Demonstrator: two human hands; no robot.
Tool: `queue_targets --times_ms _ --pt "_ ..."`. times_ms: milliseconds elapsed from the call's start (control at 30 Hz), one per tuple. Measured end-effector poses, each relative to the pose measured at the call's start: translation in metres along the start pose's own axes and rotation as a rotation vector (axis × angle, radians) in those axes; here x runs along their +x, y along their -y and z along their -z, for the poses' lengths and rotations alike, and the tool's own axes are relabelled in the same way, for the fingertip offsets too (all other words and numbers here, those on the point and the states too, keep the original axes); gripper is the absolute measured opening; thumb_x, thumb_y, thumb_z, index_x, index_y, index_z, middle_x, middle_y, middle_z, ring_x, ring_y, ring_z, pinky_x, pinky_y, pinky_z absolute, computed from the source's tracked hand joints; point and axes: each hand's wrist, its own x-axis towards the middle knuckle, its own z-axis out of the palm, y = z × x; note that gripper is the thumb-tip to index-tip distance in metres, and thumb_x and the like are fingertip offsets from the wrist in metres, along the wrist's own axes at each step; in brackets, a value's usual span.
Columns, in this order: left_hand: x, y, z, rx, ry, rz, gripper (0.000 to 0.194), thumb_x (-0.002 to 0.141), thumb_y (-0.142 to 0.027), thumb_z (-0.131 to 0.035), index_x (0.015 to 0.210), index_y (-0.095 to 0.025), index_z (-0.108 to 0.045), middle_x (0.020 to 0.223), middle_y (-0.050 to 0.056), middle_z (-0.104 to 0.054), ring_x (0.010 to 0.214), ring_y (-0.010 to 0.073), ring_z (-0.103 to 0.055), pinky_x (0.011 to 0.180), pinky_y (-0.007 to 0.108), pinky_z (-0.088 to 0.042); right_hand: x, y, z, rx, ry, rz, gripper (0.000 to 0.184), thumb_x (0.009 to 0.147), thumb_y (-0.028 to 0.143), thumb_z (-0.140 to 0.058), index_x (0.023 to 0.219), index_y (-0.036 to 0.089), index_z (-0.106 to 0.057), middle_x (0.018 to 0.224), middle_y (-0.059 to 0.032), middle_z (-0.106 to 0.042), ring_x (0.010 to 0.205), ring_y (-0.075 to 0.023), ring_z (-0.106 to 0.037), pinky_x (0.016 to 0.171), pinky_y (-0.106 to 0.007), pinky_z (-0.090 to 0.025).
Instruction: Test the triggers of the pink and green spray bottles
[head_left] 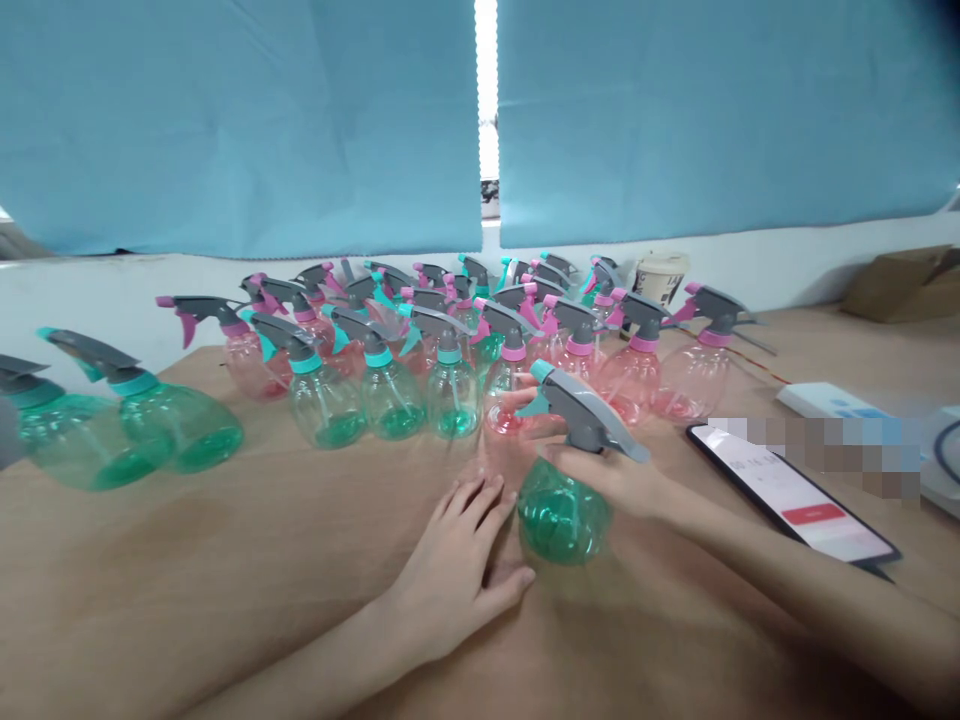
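Observation:
My right hand [600,475] is wrapped round the neck of a green spray bottle [562,515] with a grey head and a turquoise nozzle. This bottle stands or hangs slightly tilted near the middle of the table; whether its base touches the wood I cannot tell. Some green liquid shows inside it. My left hand [461,565] rests palm down on the table just left of that bottle, its fingers stretched out and holding nothing. Beyond my hands, a clear bottle with green liquid [454,400] and a pink spray bottle [634,380] stand in a front row.
Several more pink and green spray bottles crowd the back of the wooden table [300,560]. Two green bottles [180,425] stand at the left. A phone [795,490] lies at the right, near a white box [832,405]. Farther back are a paper cup [660,280] and cardboard [900,285].

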Motion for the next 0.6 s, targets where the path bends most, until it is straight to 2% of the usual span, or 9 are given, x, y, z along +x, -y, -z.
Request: queue_targets --times_ms 233,400,500,600 --pt "-0.0005 0.0003 -0.0002 -0.022 -0.024 -0.006 0.06 0.085 -0.051 -0.051 0.134 -0.017 -0.04 0.144 0.01 -0.034 0.133 0.0296 -0.027 0.107 0.049 -0.024 -0.0014 -0.002 -0.0007 0.015 0.021 -0.034 0.061 0.073 0.012 -0.048 0.13 0.03 -0.038 0.105 -0.0018 -0.065 0.064 -0.0142 -0.061 0.071 -0.033 -0.053" --pt "0.0001 0.0006 0.0001 -0.005 -0.009 -0.007 0.061 0.086 -0.051 -0.05 0.134 -0.016 -0.04 0.144 0.01 -0.034 0.133 0.0296 -0.026 0.107 0.049 -0.024 -0.0006 -0.0012 -0.0001 -0.008 0.005 -0.008 0.06 0.072 0.011 -0.049 0.129 0.028 -0.039 0.1 -0.0021 -0.066 0.072 -0.0162 -0.062 0.068 -0.032 -0.051" --pt "0.0003 0.0004 0.0004 0.002 -0.002 -0.003 0.061 0.086 -0.052 -0.049 0.134 -0.016 -0.04 0.144 0.011 -0.034 0.133 0.03 -0.026 0.107 0.05 -0.024 -0.0006 -0.001 0.0009 -0.048 -0.013 -0.003 0.054 0.07 0.009 -0.049 0.121 0.028 -0.045 0.094 -0.0009 -0.066 0.066 -0.0149 -0.059 0.064 -0.031 -0.05" --pt "-0.0003 -0.0004 0.0011 0.0 -0.006 -0.002 0.06 0.086 -0.051 -0.05 0.134 -0.017 -0.04 0.144 0.01 -0.034 0.133 0.03 -0.026 0.107 0.05 -0.024 -0.0013 -0.0019 0.0011 -0.093 -0.03 -0.023 0.038 0.07 0.009 -0.049 0.103 0.028 -0.055 0.079 0.0016 -0.064 0.059 -0.0132 -0.055 0.058 -0.029 -0.049"
